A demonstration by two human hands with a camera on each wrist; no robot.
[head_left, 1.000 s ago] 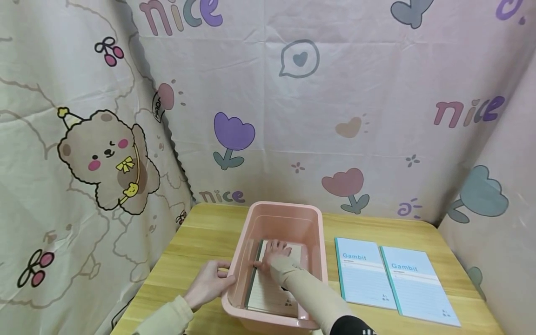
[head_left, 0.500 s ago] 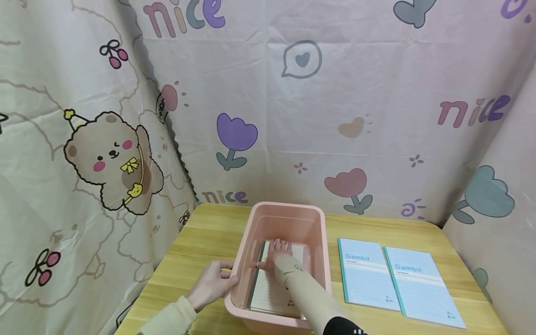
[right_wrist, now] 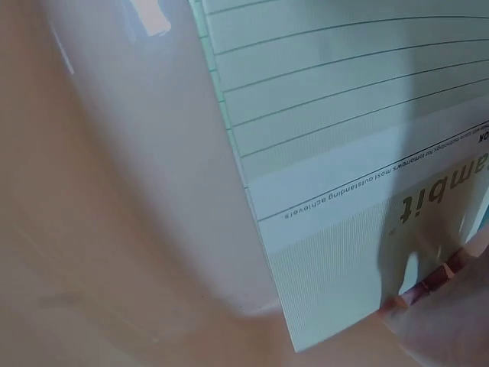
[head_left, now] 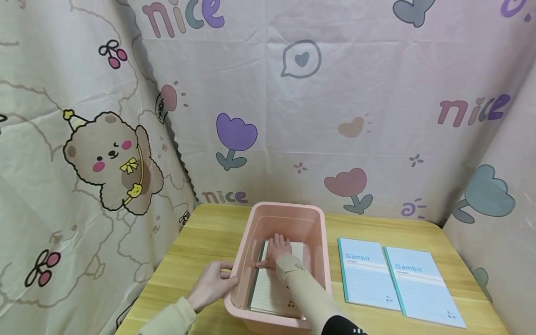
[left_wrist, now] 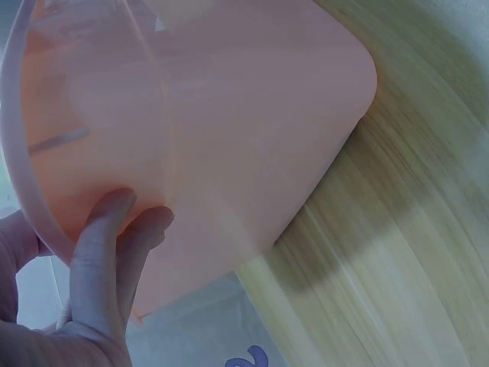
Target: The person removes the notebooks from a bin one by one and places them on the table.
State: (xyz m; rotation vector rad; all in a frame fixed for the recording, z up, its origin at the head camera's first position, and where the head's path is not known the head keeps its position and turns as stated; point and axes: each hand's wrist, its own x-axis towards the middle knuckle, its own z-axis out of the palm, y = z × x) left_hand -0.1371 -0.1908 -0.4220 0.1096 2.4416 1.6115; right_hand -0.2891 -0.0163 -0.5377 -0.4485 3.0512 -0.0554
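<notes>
A pink plastic bin (head_left: 289,205) stands on the wooden table, its outer wall (left_wrist: 229,138) large in the left wrist view. My left hand (head_left: 211,284) grips the bin's left rim, thumb on one side and fingers on the other. Inside the bin lies a beige lined notebook (head_left: 268,291) with a dark spine on its left. My right hand (head_left: 278,251) rests on its upper part, fingers spread and pointing toward the far wall. In the right wrist view, the fingertips (right_wrist: 428,287) are at the edge of the notebook's cover (right_wrist: 336,176), near the "Gambit" lettering; the sleeve covers part of the notebook.
Two light blue "Gambit" notebooks, the nearer-to-bin one (head_left: 368,274) and the right one (head_left: 423,286), lie side by side right of the bin. A patterned cloth (head_left: 377,93) hangs behind the wooden table (head_left: 201,242) and along both sides.
My right hand has slid slightly toward the bin's far end over the notebook. The left hand keeps its grip on the rim. The head view has shifted slightly.
</notes>
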